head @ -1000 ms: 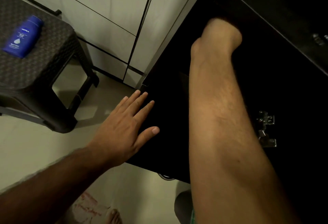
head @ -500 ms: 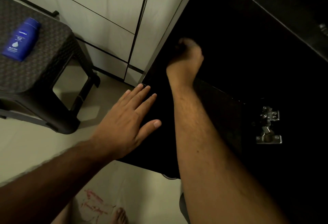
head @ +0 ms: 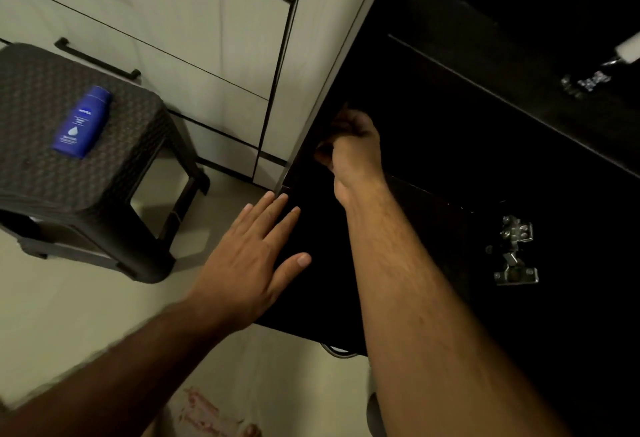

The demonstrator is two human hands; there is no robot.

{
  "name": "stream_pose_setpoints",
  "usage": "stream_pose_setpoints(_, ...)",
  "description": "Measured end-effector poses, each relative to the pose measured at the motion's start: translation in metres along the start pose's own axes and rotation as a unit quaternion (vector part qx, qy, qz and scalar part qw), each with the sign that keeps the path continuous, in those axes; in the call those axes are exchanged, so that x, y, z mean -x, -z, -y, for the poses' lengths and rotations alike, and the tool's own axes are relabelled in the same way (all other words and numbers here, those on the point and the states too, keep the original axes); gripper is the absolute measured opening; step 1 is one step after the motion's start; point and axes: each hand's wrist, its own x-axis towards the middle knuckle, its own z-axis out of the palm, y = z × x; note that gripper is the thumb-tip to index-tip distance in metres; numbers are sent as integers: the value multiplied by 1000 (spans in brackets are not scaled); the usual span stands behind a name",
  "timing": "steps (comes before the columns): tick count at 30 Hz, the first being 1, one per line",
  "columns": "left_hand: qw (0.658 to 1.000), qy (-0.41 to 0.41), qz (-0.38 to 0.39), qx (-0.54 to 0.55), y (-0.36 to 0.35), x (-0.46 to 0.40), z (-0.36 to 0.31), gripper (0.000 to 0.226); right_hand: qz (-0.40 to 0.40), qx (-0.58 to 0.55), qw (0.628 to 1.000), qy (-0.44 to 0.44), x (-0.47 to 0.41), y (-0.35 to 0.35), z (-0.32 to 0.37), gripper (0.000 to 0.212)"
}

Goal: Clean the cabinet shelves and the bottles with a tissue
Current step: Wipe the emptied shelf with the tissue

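Note:
My right hand (head: 353,152) reaches into the dark open cabinet, at the left side wall just above the bottom shelf (head: 315,301). Its fingers are curled into a fist that grips the tissue, which is almost wholly hidden in the fist and the dark. My left hand (head: 249,260) lies flat with straight, spread fingers on the front left corner of that shelf. A blue lotion bottle (head: 82,122) lies on its side on a dark woven stool (head: 41,187) at the left, well away from both hands.
Pale drawer fronts (head: 173,38) with black handles stand left of the cabinet. An upper shelf edge (head: 519,114) crosses the dark interior. A metal door hinge (head: 516,253) shows at the right, another (head: 585,83) higher up. Pale floor lies below.
My right hand has pulled back from deep inside the cabinet toward the front left wall. My left hand has stayed flat on the shelf corner. The view has tilted slightly.

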Motion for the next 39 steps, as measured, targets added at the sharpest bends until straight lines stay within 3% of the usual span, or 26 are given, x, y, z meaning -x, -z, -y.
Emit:
stream_pose_setpoints(3, 1000, 10, -1, 3, 4, 4, -6, 79, -4, -60, 998, 10, 21, 2, 28, 45)
stream_pose_setpoints(7, 1000, 16, 1, 11, 11, 9, -17, 75, 7, -95, 993, 70, 47, 7, 56, 24)
stream_pose_setpoints(12, 1000, 18, 2, 7, 13, 11, -25, 77, -3, -199, 976, 86, 60, 5, 74, 28)
stream_pose_setpoints(15, 1000, 20, 1, 2, 10, 8, -24, 75, -13, -163, 983, 89, 59, 3, 68, 24)
stream_pose_setpoints(19, 999, 32, 7, -4, 3, 9, -14, 77, -48, -117, 990, 61, 54, -4, 42, 33)
stream_pose_setpoints(25, 998, 53, 14, -12, 1, 15, -2, 82, -83, 136, 987, 25, 48, -5, -29, 20)
stream_pose_setpoints(27, 998, 53, 14, -17, 1, 17, -3, 85, -44, 268, 960, 63, 54, 4, -44, 19)
stream_pose_setpoints(32, 998, 51, 15, -33, 2, 27, -5, 90, -34, 537, 831, 142, 63, 44, -64, 19)
stream_pose_setpoints(36, 997, 47, 20, -49, 1, 34, -11, 86, -33, 568, 806, 161, 63, 99, -70, 26)
stream_pose_setpoints(39, 998, 43, 22, -48, -5, 34, -25, 83, -85, 658, 729, 170, 50, 144, -71, 27)
